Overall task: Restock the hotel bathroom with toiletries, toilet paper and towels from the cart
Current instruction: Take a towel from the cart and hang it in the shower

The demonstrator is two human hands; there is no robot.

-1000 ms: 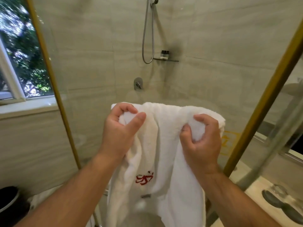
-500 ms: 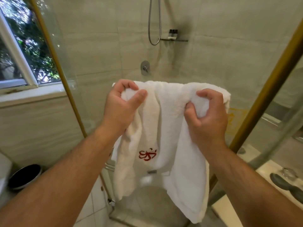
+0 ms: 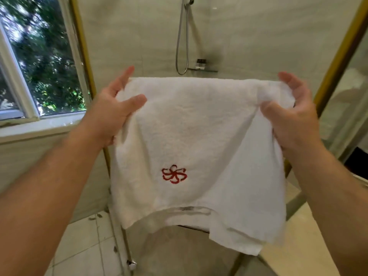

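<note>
Change: towel (image 3: 189, 140) now spread flat, no longer bunched; left hand (image 3: 112, 118) and right hand (image 3: 288, 122) pinch its top corners. Keep top edge level.

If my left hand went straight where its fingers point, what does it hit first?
Probably the tiled shower wall, left of the shower hose; the left hand points up past the white towel. Depth is unclear.

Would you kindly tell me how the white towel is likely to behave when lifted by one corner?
Probably floppy: the white towel sags and folds between the left hand and right hand. Its fluffy pile suggests it is unlikely to slip.
</note>
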